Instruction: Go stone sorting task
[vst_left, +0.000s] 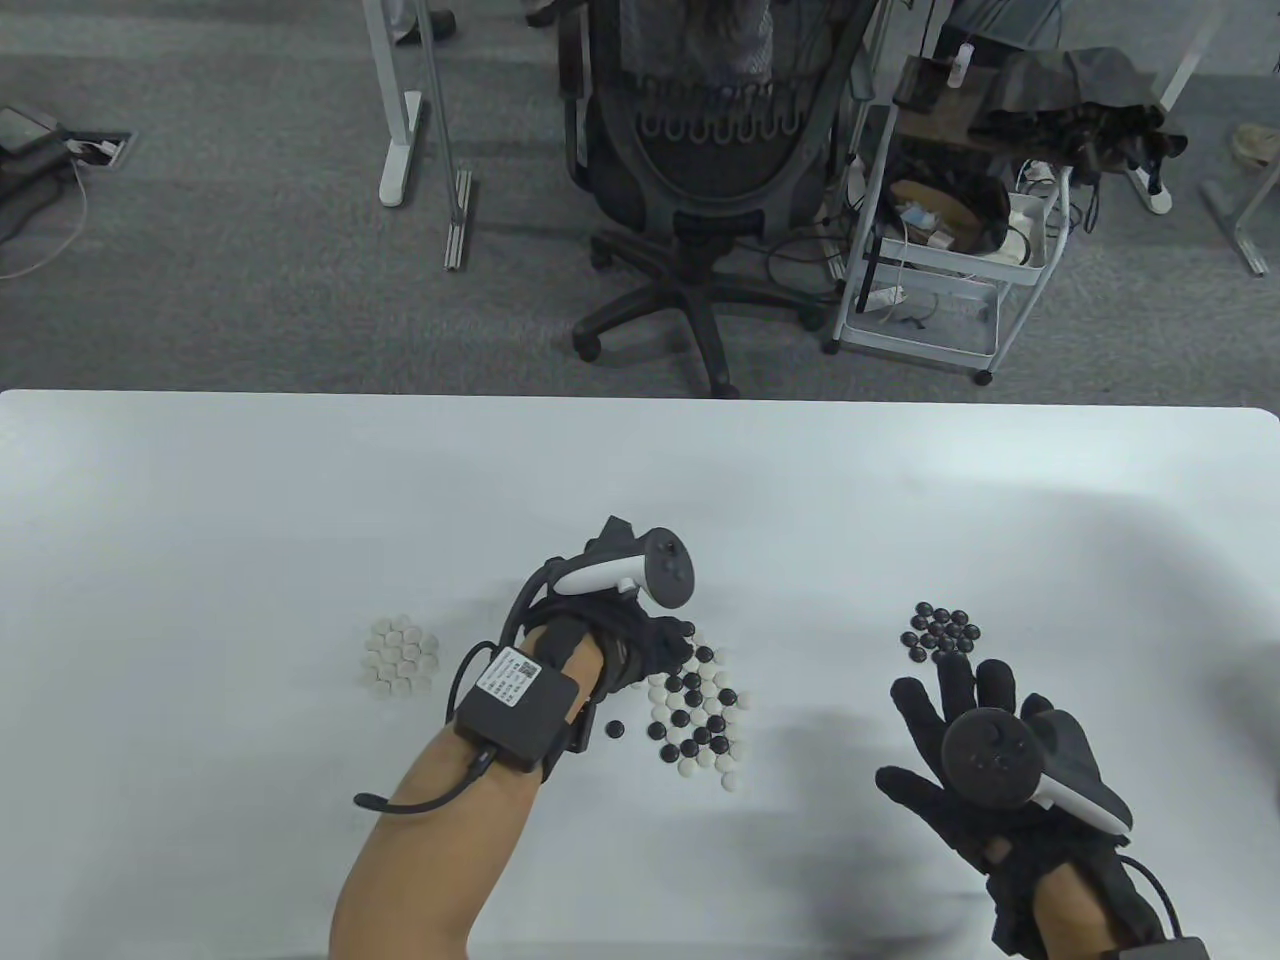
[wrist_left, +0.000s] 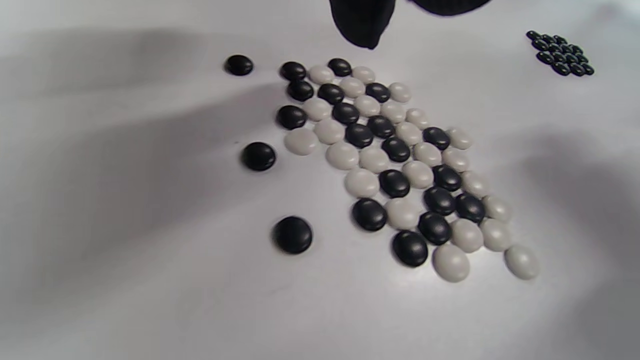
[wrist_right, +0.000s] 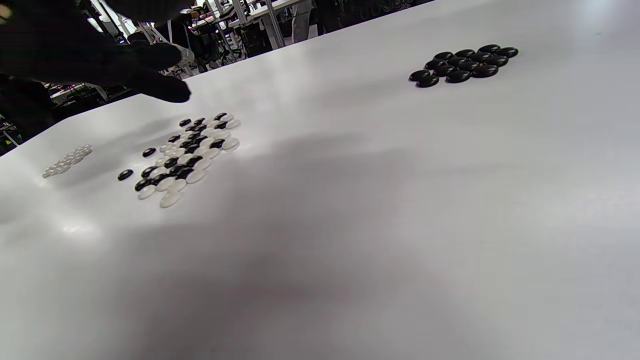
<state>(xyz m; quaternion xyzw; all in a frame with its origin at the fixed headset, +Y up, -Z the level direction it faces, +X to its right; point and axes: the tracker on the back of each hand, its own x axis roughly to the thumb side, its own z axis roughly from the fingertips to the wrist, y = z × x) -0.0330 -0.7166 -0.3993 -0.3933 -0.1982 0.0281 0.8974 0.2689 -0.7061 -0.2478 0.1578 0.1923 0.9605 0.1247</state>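
A mixed pile of black and white Go stones (vst_left: 700, 722) lies mid-table, shown close up as the mixed pile (wrist_left: 395, 165) in the left wrist view. My left hand (vst_left: 672, 645) hovers over its left far edge. One of its fingertips (wrist_left: 365, 30) hangs above the stones with nothing in it. A sorted white pile (vst_left: 400, 655) lies to the left and a sorted black pile (vst_left: 940, 632) to the right. My right hand (vst_left: 950, 700) is spread flat just short of the black pile (wrist_right: 462, 62), holding nothing.
A few stray black stones (wrist_left: 292, 234) lie apart on the pile's left side, one being the lone black stone (vst_left: 614, 731) by my left wrist. The white table (vst_left: 200, 500) ends at its far edge, with an office chair (vst_left: 690, 150) and a wire cart (vst_left: 940, 250) beyond.
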